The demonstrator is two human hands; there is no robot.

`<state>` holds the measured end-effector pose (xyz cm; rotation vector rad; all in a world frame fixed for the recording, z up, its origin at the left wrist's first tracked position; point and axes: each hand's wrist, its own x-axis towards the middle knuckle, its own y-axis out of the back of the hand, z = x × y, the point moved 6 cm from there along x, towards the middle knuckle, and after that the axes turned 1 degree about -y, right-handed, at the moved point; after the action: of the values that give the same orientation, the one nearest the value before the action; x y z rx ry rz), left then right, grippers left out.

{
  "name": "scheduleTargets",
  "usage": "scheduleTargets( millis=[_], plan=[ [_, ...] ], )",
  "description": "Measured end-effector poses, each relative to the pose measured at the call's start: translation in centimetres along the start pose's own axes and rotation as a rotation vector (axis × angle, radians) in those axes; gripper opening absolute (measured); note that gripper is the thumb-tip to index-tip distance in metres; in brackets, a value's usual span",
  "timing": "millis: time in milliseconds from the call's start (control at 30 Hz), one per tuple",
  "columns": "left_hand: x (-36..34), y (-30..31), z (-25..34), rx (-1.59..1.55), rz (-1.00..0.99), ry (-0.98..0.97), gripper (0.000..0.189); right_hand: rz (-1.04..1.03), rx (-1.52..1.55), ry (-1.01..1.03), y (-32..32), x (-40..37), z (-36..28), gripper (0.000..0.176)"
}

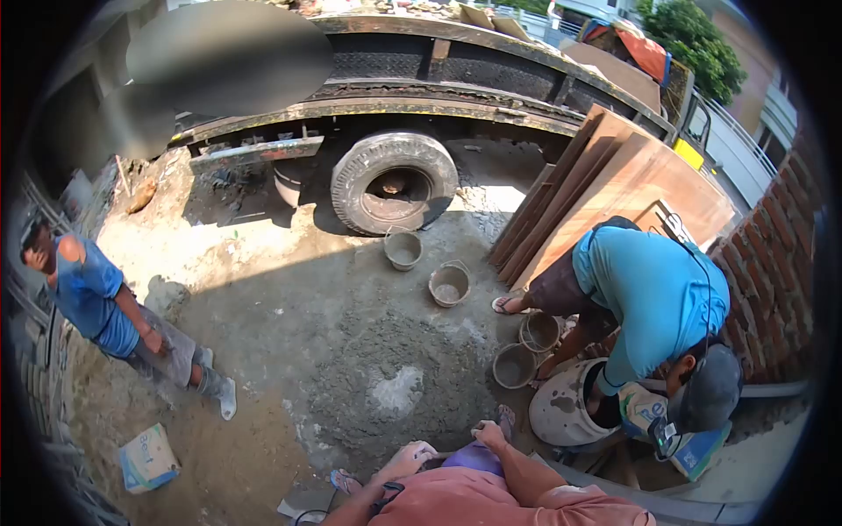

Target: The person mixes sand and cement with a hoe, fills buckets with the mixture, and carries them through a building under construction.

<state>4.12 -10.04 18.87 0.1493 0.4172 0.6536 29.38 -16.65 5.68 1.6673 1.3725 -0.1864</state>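
Observation:
At the bottom middle, my left hand (409, 459) is over my lap with its fingers curled; whether anything is inside is hidden. My right hand (490, 433) is closed just beyond the purple cloth (476, 459) on my lap, and I cannot make out anything in it. In front of both hands spreads a heap of wet grey mortar (351, 408), with a pale patch (396, 391) in its middle. Neither hand touches the mortar. My feet in sandals show beside my hands.
Buckets (403, 249) stand on the ground ahead and right. A co-worker in light blue (653, 276) bends into a large white drum (561, 406). Another person (96, 294) stands left, near a cement bag (149, 458). Behind are a truck wheel (394, 182) and leaning boards (631, 175).

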Motion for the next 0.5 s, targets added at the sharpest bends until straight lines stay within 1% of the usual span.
scheduleTargets(
  millis=[33,67,100,133,167,200,267,300,400,500],
  plan=[
    [-0.2,-0.3,-0.5,0.024,-0.053,-0.011,0.021,-0.039,-0.076,0.013,-1.2,1.8,2.6,0.038],
    [-0.3,-0.4,-0.5,-0.021,-0.040,-0.104,0.022,-0.141,0.030,0.020,-3.0,3.6,5.8,0.040],
    [-0.1,-1.0,-1.7,0.073,0.026,-0.242,0.021,-0.223,0.006,-0.065,-1.5,0.5,3.6,0.031],
    [0.3,-1.4,-2.3,0.043,0.008,-0.222,0.021,-0.305,-0.097,0.017,-0.3,-2.2,1.2,0.028],
    [0.4,-1.5,-2.6,0.014,-0.038,-0.211,0.021,-0.416,0.236,-0.057,-1.7,-1.9,4.2,0.031],
    [0.0,-1.3,-2.7,0.005,0.017,-0.199,0.021,-0.434,0.275,-0.097,-1.5,-1.8,6.8,0.031],
    [-0.4,-1.4,-2.8,-0.014,-0.009,-0.181,0.021,-0.367,0.168,-0.104,-0.7,-0.1,8.2,0.032],
    [-0.5,-1.3,-3.0,-0.016,0.013,-0.179,0.021,-0.331,0.120,-0.103,0.0,1.1,8.7,0.032],
    [-1.4,-1.1,-3.7,-0.069,0.038,-0.166,0.023,-0.300,0.055,-0.075,0.7,3.8,7.6,0.034],
    [-3.1,0.1,-1.6,-0.063,0.094,-0.141,0.028,-0.337,0.020,-0.035,-0.1,5.9,5.5,0.035]
  ],
)
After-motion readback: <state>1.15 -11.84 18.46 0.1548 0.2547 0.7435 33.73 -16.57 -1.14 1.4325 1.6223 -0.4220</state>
